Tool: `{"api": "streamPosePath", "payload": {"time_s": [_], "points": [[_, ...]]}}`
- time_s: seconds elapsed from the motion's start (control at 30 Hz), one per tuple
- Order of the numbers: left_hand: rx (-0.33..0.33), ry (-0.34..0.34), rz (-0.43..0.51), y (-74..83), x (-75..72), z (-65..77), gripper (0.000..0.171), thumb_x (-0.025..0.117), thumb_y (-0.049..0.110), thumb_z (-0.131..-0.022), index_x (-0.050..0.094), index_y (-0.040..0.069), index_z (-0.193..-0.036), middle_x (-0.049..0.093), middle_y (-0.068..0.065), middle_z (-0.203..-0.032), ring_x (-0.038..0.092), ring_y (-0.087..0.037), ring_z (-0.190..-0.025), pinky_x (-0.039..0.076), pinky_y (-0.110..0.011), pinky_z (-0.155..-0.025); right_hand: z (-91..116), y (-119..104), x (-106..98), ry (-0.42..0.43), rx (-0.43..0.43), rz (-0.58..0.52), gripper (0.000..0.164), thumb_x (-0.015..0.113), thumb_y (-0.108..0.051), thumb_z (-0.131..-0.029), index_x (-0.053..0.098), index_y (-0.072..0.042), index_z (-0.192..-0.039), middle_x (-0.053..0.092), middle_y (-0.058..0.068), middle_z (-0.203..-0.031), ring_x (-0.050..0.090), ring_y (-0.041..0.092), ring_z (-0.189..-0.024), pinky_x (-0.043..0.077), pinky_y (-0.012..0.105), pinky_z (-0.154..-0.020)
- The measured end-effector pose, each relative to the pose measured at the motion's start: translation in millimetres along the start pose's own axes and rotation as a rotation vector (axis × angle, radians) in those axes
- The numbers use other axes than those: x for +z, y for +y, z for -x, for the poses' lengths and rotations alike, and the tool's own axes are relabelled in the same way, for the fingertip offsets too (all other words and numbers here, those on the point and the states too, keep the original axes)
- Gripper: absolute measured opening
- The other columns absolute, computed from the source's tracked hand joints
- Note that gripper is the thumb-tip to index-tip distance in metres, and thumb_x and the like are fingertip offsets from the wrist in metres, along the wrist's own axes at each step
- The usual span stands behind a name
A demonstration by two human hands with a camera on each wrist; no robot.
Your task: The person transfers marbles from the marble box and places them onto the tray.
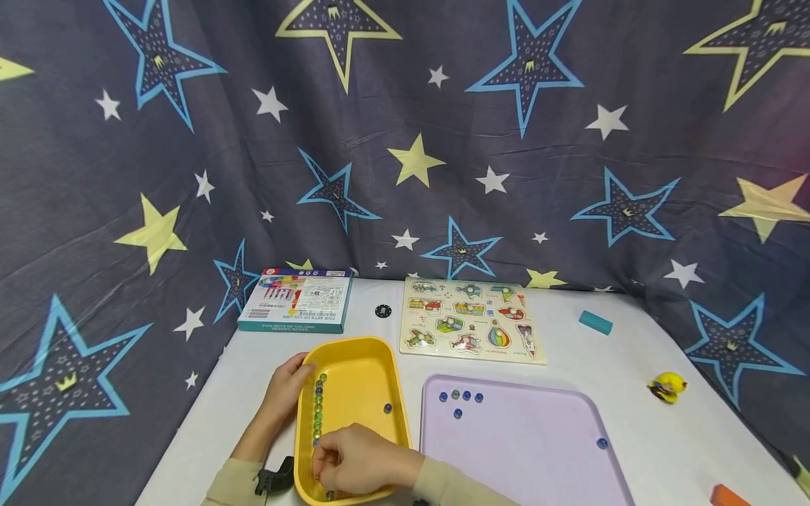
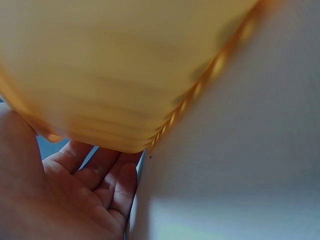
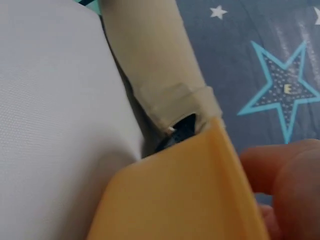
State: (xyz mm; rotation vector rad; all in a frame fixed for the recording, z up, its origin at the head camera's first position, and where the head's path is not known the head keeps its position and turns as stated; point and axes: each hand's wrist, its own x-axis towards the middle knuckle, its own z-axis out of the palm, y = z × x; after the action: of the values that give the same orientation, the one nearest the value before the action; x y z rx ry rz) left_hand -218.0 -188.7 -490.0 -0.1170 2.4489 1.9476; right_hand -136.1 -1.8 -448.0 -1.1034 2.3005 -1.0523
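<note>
Gripping yellow tray (image 1: 357,379) by its left rim with left hand (image 1: 287,383), thumb at the edge, fingers clamped round the outer wall. Holding right hand (image 1: 363,460) over near-left part of yellow tray, with fingers curled close together; can't tell if clamped on anything. Row of marbles (image 1: 318,414) along yellow tray's left wall, loose marble (image 1: 388,407) near its right wall. Right of yellow tray: purple tray (image 1: 519,443). Beyond yellow tray: box (image 1: 294,302) to left, puzzle board (image 1: 471,320) to right.
</note>
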Motion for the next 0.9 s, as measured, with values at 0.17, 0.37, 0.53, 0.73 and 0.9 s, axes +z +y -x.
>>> {"api": "streamPosePath", "payload": {"time_s": [0.17,0.37,0.53,0.73,0.9], "points": [[-0.003,0.008,-0.002,1.3,1.1,0.3,0.03,0.049,0.024,-0.092,0.059,0.006,-0.114,0.06,-0.017,-0.097,0.056,-0.025,-0.078,0.049,-0.026,-0.066,10,-5,-15,0.246,0.029,-0.107,0.009,0.049,-0.013,-0.085,0.057,-0.018,-0.086,0.046,-0.014,-0.063,0.04,-0.003,-0.052,0.036,0.015,-0.048],[-0.002,0.002,0.002,-6.8,1.5,-3.1,0.031,0.048,0.028,-0.092,0.057,0.011,-0.116,0.06,-0.014,-0.092,0.057,-0.024,-0.074,0.05,-0.027,-0.064,31,3,-40,0.461,0.017,-0.192,0.012,0.052,-0.012,-0.089,0.061,-0.02,-0.089,0.054,-0.009,-0.069,0.041,0.0,-0.054,0.037,0.017,-0.047],[-0.012,-0.004,0.014,-8.1,1.4,-3.3,0.031,0.048,0.028,-0.092,0.058,0.011,-0.115,0.06,-0.014,-0.093,0.057,-0.025,-0.074,0.05,-0.027,-0.064,58,3,-64,0.543,0.052,-0.189,0.01,0.059,-0.007,-0.086,0.061,-0.016,-0.091,0.06,0.0,-0.077,0.04,0.001,-0.052,0.037,0.018,-0.045],[-0.008,-0.005,0.015,-9.0,0.9,-3.5,0.032,0.048,0.029,-0.092,0.058,0.01,-0.115,0.06,-0.014,-0.092,0.057,-0.024,-0.073,0.05,-0.027,-0.065,87,30,-80,0.706,0.154,-0.176,0.018,0.063,-0.003,-0.081,0.06,-0.013,-0.096,0.059,0.002,-0.082,0.042,0.003,-0.051,0.038,0.02,-0.044],[0.0,-0.003,0.02,-8.2,0.4,-3.8,0.031,0.049,0.027,-0.091,0.058,0.011,-0.116,0.06,-0.014,-0.092,0.057,-0.024,-0.074,0.05,-0.027,-0.066,111,78,-81,0.835,0.283,-0.059,0.021,0.07,-0.007,-0.076,0.063,-0.018,-0.093,0.059,-0.006,-0.079,0.044,0.005,-0.05,0.037,0.02,-0.042]]}}
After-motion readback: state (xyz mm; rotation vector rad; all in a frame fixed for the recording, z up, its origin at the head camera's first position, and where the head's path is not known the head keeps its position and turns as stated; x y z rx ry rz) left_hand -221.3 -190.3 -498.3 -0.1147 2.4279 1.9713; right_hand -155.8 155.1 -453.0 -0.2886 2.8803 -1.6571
